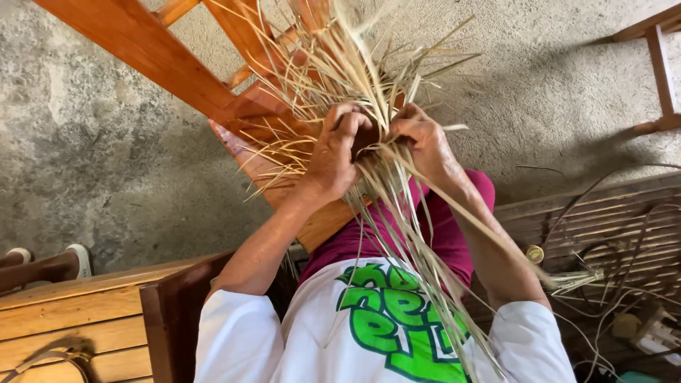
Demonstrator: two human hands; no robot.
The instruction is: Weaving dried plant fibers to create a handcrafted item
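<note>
Both the left hand [333, 159] and right hand [425, 142] pinch pale palm-leaf strips [397, 213] over the wooden frame [177, 71] (loose ends splay everywhere), so the weaving looks barely begun.

Count: two hands, left hand [333, 159] and right hand [423, 142]; one bundle of dry straw strips [397, 213], strips too many to count; one orange wooden frame [177, 64].
</note>
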